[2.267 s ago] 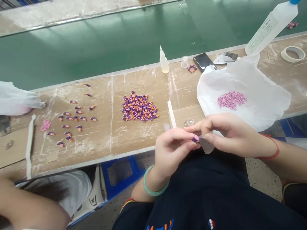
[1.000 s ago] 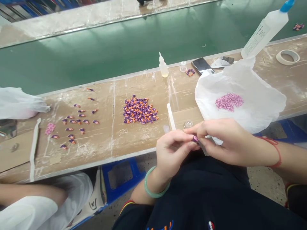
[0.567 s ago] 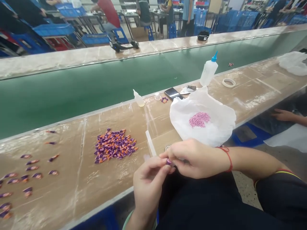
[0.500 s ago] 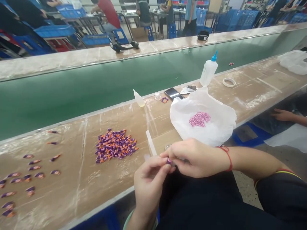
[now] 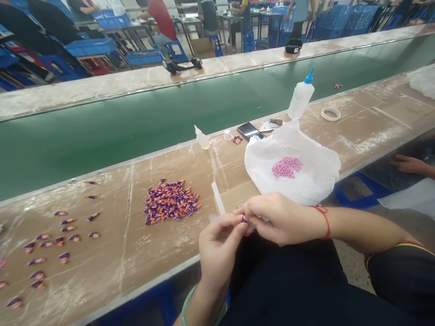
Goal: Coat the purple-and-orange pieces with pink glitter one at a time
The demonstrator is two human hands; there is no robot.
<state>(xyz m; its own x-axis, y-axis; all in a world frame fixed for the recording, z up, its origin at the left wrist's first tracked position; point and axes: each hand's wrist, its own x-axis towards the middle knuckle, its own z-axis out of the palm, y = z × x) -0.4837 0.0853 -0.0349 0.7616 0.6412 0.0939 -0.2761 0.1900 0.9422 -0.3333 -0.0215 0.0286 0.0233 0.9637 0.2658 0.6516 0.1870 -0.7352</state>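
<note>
In front of my lap, my left hand (image 5: pixel 219 249) pinches a small purple piece (image 5: pixel 244 219) between thumb and fingertips. My right hand (image 5: pixel 280 218) is closed against it, fingertips bent at the piece; what they pinch is hidden. Left of my hands lies a pile of small purple-and-orange pieces (image 5: pixel 171 201). Similar loose pieces (image 5: pixel 60 241) are spread farther left. Just beyond my hands lies a translucent white strip (image 5: pixel 218 198). A white sheet (image 5: pixel 312 179) to the right bears a heap of tiny pink beads (image 5: pixel 287 167).
Along the green belt (image 5: pixel 102 147) stand a small dropper bottle (image 5: pixel 203 139) and a larger blue-tipped bottle (image 5: pixel 301 99). A phone (image 5: pixel 250 131) and a tape roll (image 5: pixel 330 114) lie nearby. Another person's hand (image 5: pixel 409 164) shows at right.
The view has shifted slightly, so the table things appear a little farther right. Both hands keep their pinch at the purple piece, with only slight movement of the fingers.
</note>
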